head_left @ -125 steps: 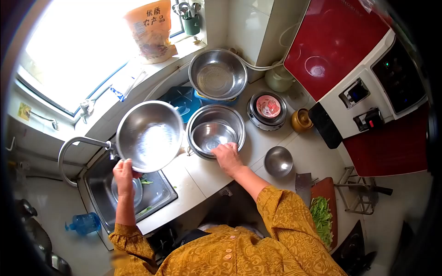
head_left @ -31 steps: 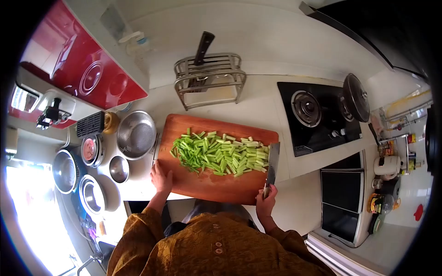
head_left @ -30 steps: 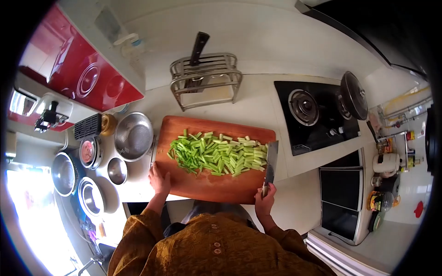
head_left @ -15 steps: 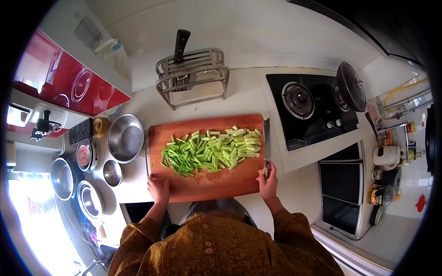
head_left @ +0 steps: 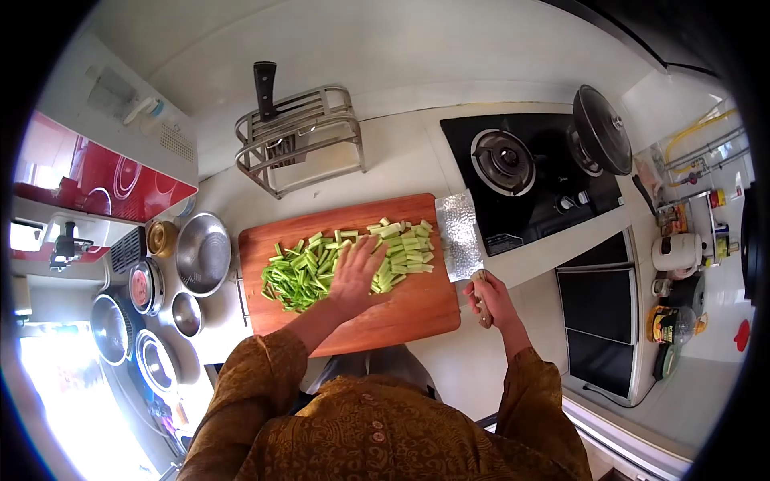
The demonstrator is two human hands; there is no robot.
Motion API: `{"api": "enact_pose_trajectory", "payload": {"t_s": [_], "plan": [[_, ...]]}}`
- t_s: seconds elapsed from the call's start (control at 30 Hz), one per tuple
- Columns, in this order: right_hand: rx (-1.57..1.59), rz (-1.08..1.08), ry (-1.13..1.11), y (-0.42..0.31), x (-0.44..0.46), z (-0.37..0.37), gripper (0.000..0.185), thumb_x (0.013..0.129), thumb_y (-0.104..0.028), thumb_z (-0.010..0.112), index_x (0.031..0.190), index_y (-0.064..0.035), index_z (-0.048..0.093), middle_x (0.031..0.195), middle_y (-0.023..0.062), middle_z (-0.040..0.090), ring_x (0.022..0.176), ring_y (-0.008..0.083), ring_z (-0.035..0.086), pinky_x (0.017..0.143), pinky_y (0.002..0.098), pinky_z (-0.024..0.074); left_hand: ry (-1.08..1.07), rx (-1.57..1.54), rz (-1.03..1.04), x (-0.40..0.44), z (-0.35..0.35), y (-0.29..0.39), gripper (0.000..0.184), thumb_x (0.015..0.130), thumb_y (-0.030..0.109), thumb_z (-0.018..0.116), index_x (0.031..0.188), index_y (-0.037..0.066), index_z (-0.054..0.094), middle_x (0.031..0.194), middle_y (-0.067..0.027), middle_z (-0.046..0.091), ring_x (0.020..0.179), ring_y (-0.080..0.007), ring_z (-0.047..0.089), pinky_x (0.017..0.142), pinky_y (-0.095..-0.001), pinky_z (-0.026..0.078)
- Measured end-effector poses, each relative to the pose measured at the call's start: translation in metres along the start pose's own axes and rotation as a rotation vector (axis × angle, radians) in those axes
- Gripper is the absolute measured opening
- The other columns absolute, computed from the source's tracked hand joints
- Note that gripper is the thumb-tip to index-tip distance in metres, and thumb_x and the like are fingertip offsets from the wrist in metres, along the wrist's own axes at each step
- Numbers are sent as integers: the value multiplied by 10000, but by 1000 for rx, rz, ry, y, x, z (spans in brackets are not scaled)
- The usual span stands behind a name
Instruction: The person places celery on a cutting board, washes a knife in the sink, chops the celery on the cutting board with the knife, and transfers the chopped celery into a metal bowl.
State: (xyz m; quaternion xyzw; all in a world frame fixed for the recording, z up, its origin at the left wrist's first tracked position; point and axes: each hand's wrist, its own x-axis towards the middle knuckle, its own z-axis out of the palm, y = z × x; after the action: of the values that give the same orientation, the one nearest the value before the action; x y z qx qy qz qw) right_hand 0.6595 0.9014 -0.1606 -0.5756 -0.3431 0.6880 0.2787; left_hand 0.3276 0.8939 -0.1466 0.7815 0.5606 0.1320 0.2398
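Observation:
A wooden cutting board (head_left: 345, 329) lies on the counter, with chopped green stalks (head_left: 301, 276) spread over it. My left hand (head_left: 354, 274) rests on top of the stalks near the middle of the board, palm down and fingers spread. Off the board's right side, my right hand (head_left: 491, 300) is wrapped round the wooden handle of a cleaver (head_left: 459, 235). Its hammered blade points away from me, its flat face turned up, beside the board's right edge.
Behind the board stands a metal rack (head_left: 301, 132) holding a black-handled knife. A gas stove (head_left: 537, 184) with a dark pan (head_left: 601, 131) is at the right. To the left are a colander (head_left: 202, 254), a small steel bowl (head_left: 187, 314) and several other basins.
My left hand has left the board's left edge and moved right onto the stalks. The cleaver, upright on edge before, now shows its flat face. The view has shifted right.

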Motion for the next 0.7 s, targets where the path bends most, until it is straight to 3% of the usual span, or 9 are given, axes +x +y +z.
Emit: {"api": "enact_pose_trajectory", "payload": {"t_s": [0.2,0.27,0.3,0.47,0.57,0.7], "plan": [[96,141,-266,7,18,-32,203,938,-263,539,999,-70,547,812,56,597,577,106,529,451,244,424,-78,122,16,71,25,33,1126,690,550,748,1514,129,107,1547,-164,144,1443,-327,117,1167,-501,98],[81,153,-332,13,21,-30,206,947,-265,532,1010,-69,545,824,57,601,585,106,536,468,245,437,-6,304,78,85,43,30,1190,644,597,756,1517,141,88,1558,-160,116,1445,-346,99,1164,-519,90],[65,157,-397,16,22,-26,210,956,-267,525,1021,-68,543,836,59,604,592,107,542,486,245,450,-94,181,55,88,35,35,1217,620,629,752,1518,147,87,1562,-155,108,1442,-359,101,1156,-549,81],[157,142,-306,35,1,22,202,971,-243,510,1047,-56,528,867,75,605,651,121,567,538,250,471,-191,284,32,72,38,37,1184,622,681,712,1516,174,125,1559,-135,141,1435,-356,140,1143,-584,84],[174,111,-307,59,-6,48,164,982,-214,495,1032,-58,506,858,71,597,646,119,562,549,251,471,-12,225,81,55,45,29,1088,629,693,692,1481,169,264,1512,-152,248,1408,-372,202,1133,-589,117],[301,91,-229,74,-16,93,139,975,-200,515,945,-77,456,766,45,544,599,120,523,512,280,451,12,192,47,46,48,23,1040,650,685,680,1471,179,292,1508,-154,254,1405,-381,204,1130,-588,127]]}}
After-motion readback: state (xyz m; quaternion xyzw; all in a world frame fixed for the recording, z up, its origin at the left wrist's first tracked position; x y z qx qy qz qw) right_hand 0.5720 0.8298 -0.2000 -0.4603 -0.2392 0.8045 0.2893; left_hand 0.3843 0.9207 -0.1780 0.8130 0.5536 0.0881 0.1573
